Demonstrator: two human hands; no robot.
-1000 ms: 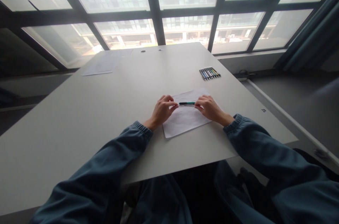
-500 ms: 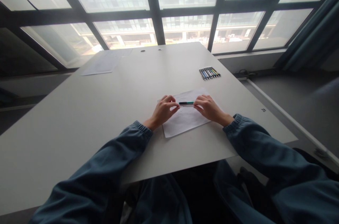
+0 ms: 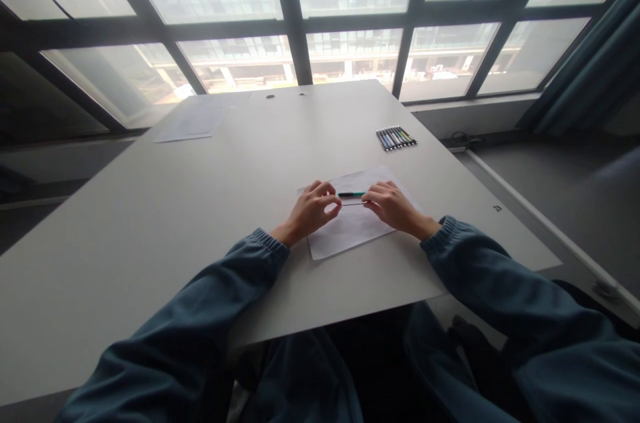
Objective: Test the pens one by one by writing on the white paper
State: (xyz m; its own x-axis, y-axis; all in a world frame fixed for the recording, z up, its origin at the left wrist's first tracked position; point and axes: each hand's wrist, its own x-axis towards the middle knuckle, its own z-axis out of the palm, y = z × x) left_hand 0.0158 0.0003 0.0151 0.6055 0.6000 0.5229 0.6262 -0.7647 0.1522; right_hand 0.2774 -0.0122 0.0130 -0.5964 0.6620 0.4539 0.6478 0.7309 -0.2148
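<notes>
A green pen point(image 3: 353, 194) is held level just above a white sheet of paper point(image 3: 350, 228) on the grey table point(image 3: 175, 210). My left hand point(image 3: 310, 210) pinches the pen's left end with curled fingers. My right hand point(image 3: 393, 204) grips its right end. A thin dark piece point(image 3: 354, 204), too small to name, shows just below the pen between the hands. Both wrists rest on or near the paper.
A row of several pens point(image 3: 396, 137) lies at the table's far right. More paper sheets point(image 3: 193, 122) lie at the far left. The table's right edge drops to the floor; large windows point(image 3: 320, 10) stand behind the table.
The hands have drawn slightly closer together along the pen, and a thin dark piece now shows just beneath it. The arms have hardly moved.
</notes>
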